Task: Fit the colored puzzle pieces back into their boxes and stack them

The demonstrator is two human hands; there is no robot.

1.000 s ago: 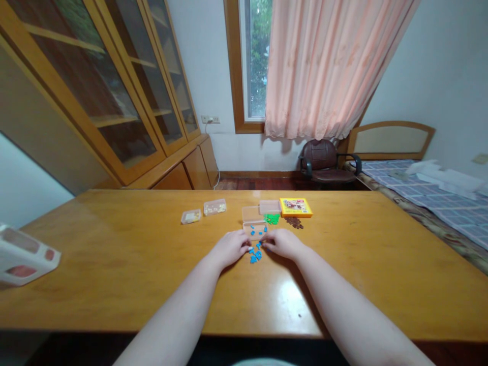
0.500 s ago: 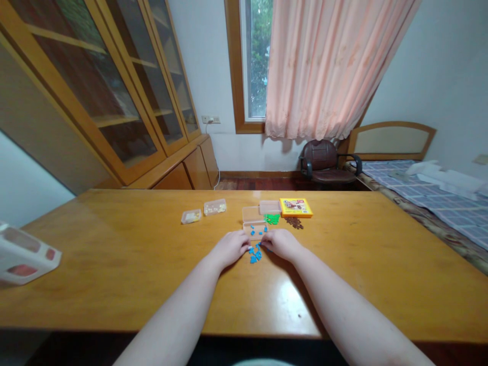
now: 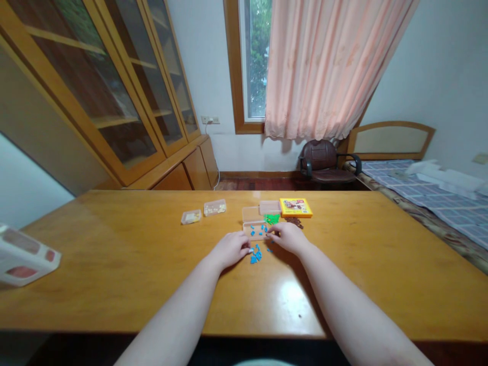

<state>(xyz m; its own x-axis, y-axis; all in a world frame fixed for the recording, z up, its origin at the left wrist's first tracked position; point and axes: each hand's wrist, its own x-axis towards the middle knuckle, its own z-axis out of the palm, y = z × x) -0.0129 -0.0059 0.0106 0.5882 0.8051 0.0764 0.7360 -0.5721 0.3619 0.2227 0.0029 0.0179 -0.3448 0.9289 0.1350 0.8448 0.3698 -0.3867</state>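
Observation:
A small clear plastic box [image 3: 247, 237] lies open with several blue plastic pieces [image 3: 252, 233] scattered inside. In front of it, more blue pieces form a loose pile [image 3: 254, 259] on the table. My left hand [image 3: 232, 248] rests to the left of this pile, fingers curled and closed, tips at its edge; whatever they pinch is too small to make out. Over the box's right edge, my right hand [image 3: 288, 237] has its thumb and forefinger slightly apart. A few stray blue bits [image 3: 269, 249] lie on the wood below that hand.
Behind the box are green pieces [image 3: 272, 219], brown pieces [image 3: 296, 222], another clear container [image 3: 270, 207] and a yellow package [image 3: 296, 208]. Two clear boxes with pale pieces [image 3: 191, 217] [image 3: 215, 207] stand left. A white holder [image 3: 28, 254] sits at the wooden table's [image 3: 125, 264] left edge.
My right hand has moved from the blue pile up and slightly right to the box's edge. One more blue piece shows inside the box. My left hand has barely moved.

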